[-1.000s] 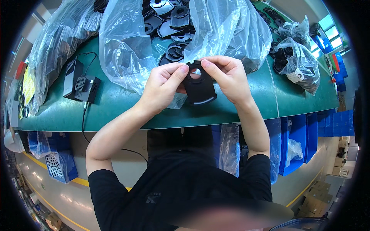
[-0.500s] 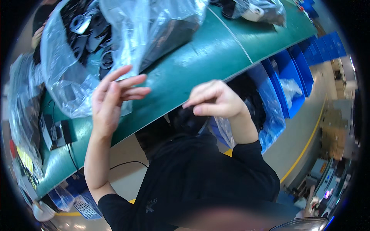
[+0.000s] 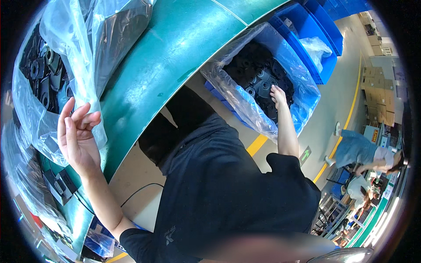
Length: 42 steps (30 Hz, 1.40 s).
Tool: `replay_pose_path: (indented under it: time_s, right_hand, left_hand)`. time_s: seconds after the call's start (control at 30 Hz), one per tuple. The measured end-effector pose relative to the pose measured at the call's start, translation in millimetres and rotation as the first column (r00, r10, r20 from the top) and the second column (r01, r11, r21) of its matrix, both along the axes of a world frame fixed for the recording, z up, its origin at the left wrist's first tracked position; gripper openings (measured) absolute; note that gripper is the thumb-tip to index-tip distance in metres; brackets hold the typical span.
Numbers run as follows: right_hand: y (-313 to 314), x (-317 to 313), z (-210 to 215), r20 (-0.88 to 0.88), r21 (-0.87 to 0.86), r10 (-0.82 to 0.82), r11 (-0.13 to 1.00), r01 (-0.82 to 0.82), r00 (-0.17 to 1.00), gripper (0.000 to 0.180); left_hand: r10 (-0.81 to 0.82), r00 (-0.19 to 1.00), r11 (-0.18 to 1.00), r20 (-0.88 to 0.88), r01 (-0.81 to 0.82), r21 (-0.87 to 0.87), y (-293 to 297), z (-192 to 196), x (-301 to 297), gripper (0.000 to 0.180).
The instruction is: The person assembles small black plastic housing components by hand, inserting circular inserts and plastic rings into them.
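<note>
**Part going into the bin**

We've got the right hand [image 3: 278, 94] down among the black parts [image 3: 258, 79] in the lined blue bin [image 3: 325, 70]; grip there can't be told. Left hand [image 3: 78, 133] open, empty, beside the clear bag [image 3: 87, 65] of parts on the green table [image 3: 175, 52]

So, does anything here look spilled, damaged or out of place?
Nothing stands out. The black parts lie inside the lined blue bin, where the right hand reaches; the left hand is open beside the clear bag.
</note>
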State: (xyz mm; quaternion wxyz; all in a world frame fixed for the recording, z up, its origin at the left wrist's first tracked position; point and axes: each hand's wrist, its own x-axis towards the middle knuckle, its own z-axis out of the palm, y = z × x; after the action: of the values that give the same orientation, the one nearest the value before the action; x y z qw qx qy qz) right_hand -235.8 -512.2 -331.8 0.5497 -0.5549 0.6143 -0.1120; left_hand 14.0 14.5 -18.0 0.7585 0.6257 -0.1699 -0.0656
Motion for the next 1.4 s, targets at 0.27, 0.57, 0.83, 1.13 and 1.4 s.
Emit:
replay_pose_path:
  time_s: [0.27,0.57,0.83,1.13,1.4]
  right_hand:
    - [3,-20,-53,-0.56,-0.558,0.157,0.654,-0.51,0.813,0.049]
    - [43,55,-47,-0.778,-0.148,0.509,0.423,-0.894,0.369,0.057]
    - [14,26,-47,-0.829,-0.113,0.412,0.538,-0.835,0.377,0.051]
    - [60,73,47,-0.042,-0.301,0.7,0.671,-0.677,0.713,0.036]
    - [118,115,127,0.095,-0.327,0.906,0.419,-0.847,0.412,0.026]
  left_hand:
    - [0.034,0.999,0.999,-0.001,-0.034,0.021,-1,-3,2,0.037]
    - [0.086,0.996,0.994,0.038,-0.089,0.069,4,4,0,0.035]
    - [0.06,0.986,0.994,0.158,-0.074,0.084,-16,10,-11,0.026]
    - [0.287,0.845,0.803,0.451,-0.469,0.368,18,2,29,0.032]
    - [0.261,0.826,0.489,0.5,-0.559,0.669,21,-10,56,0.043]
